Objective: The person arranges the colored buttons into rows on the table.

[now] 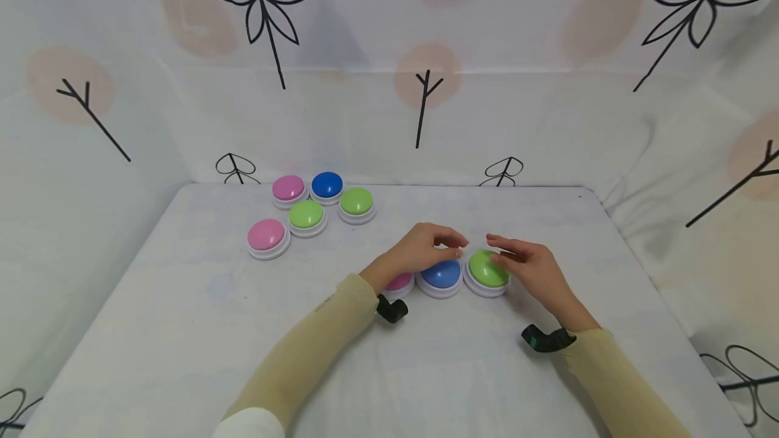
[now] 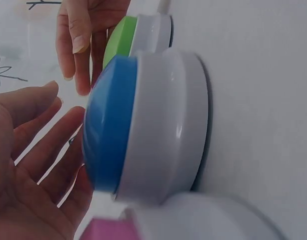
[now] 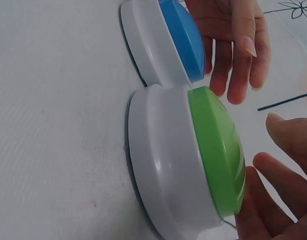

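Observation:
Three round push buttons with white bases stand in a row on the table: a pink button (image 1: pixel 399 282), a blue button (image 1: pixel 441 276) and a green button (image 1: pixel 488 269). My left hand (image 1: pixel 421 246) hovers over the blue and pink ones, its fingers loosely bent with nothing in them; its wrist partly covers the pink button. On the other side, my right hand (image 1: pixel 531 265) is at the green button's right edge, fingers relaxed and spread. In the right wrist view its fingertips (image 3: pixel 263 160) lie beside the green dome. The fingertips of both hands point toward each other with a gap between.
Farther back on the left stands a cluster of similar buttons: two pink, one dark blue (image 1: pixel 326 185) and two green. A white patterned cloth (image 1: pixel 365 120) hangs behind the white table (image 1: pixel 182 357). Black wrist cameras (image 1: pixel 548 339) jut from both sleeves.

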Tool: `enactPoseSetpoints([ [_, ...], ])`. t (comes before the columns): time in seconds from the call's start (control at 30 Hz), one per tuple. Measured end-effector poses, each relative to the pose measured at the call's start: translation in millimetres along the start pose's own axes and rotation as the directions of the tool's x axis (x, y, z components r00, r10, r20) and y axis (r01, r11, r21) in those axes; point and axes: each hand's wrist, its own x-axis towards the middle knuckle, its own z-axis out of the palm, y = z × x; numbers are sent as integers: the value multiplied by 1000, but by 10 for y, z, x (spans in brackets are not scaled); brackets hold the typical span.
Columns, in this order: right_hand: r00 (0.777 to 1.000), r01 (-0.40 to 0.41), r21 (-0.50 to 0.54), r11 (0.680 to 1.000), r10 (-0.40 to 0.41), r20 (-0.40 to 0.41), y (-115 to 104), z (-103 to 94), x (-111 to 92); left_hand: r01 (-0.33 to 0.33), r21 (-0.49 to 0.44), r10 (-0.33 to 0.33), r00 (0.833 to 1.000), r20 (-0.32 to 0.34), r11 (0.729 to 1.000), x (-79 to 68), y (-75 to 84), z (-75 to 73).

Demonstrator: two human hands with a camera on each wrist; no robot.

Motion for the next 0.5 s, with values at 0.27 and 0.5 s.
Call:
enactPoseSetpoints([
  [0.27,999,18,22,1000,-19,42,-114,92,173,53,6,-52,997,-52,999,-166,-112,-228],
  [0.5,997,32,57,998,-36,65,-225,213,339,120,8,-118,985,-130,993,-368,-304,-471],
])
